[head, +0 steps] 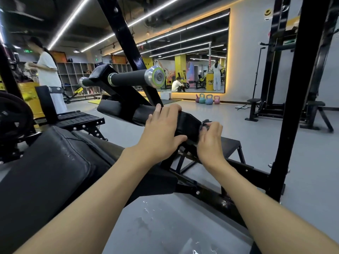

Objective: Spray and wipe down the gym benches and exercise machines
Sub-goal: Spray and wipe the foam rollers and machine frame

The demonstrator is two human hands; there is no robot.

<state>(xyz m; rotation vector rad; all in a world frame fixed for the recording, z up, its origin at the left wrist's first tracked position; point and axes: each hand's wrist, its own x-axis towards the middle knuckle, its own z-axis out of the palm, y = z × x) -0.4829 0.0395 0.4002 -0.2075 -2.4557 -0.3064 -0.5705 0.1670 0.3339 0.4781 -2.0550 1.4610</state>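
Single head-worn view, wide-angle, straight lines bowed toward the edges. It faces forward and slightly down along both forearms, which enter from the bottom edge. The left hand (161,132) and right hand (211,142) sit close, mid-frame, at a black machine pad (185,123). The far wall mirror (192,57) lies in the upper background.

Grey floor (229,125), mirrored wall (192,57), ceiling strip-lights (67,24)

Four kettlebells (209,99) below the wall mirror (192,43); person in white (48,70) left.
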